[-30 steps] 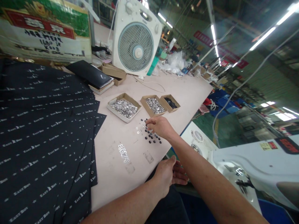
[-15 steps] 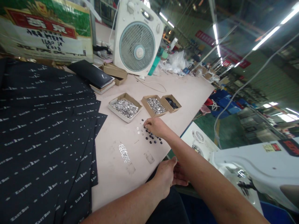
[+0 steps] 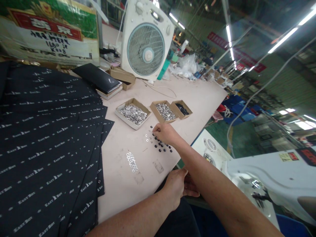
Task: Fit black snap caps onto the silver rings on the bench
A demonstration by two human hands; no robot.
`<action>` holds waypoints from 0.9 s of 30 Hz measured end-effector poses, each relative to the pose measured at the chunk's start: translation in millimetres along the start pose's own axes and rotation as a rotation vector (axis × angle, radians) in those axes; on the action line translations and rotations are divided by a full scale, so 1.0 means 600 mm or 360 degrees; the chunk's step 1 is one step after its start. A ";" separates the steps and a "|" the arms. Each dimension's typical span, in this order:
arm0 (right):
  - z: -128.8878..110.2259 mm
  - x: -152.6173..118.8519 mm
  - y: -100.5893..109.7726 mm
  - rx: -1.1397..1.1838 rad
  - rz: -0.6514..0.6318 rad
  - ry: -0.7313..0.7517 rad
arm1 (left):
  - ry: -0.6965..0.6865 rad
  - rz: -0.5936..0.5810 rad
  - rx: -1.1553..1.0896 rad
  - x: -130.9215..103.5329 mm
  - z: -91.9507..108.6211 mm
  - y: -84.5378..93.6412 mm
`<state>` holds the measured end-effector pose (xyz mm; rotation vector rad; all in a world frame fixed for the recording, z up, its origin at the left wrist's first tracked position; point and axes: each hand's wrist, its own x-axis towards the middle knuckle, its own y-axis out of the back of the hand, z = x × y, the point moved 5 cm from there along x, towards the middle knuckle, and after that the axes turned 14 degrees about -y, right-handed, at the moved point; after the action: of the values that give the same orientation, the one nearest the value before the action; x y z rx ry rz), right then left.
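My right hand (image 3: 164, 132) reaches over the table with thumb and fingers pinched. At its fingertips is a small dark snap button, partly hidden. Under and beside this hand lie several loose black snap buttons (image 3: 160, 144). A few silver snap pieces (image 3: 147, 140) are scattered to their left. Nearer to me, silver ring-like snap pieces (image 3: 132, 162) sit in close rows. My left hand (image 3: 176, 187) is at the table's front edge, below my right forearm. Its thumb and fingers are apart; the forearm hides part of it, and nothing shows in it.
Three cardboard boxes stand beyond my right hand: two with silver pieces (image 3: 133, 113) (image 3: 165, 112) and one with dark pieces (image 3: 182, 108). Black printed sheets (image 3: 54, 148) cover the left side. A box fan (image 3: 148, 42) stands behind; a white sewing machine (image 3: 266, 174) is at right.
My right hand stays at the black snap buttons, with its fingertips barely shifted. The whole view has moved very slightly. My left hand looks unchanged.
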<state>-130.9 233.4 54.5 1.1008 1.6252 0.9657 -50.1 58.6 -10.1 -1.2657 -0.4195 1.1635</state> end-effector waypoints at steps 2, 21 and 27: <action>0.003 -0.002 0.003 0.0094 -0.0046 -0.0041 | 0.0020 0.0026 0.0021 -0.001 0.002 0.000; 0.017 0.006 0.017 0.0784 -0.0108 0.0009 | 0.0073 0.0024 0.0020 -0.003 0.001 -0.001; 0.013 0.017 0.000 0.0677 0.0017 0.0085 | 0.0047 0.0015 0.0054 -0.004 0.005 -0.003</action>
<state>-125.1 243.7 49.9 1.3749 1.9244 0.6736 -52.6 58.5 -6.9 -1.2550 -0.3705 1.1542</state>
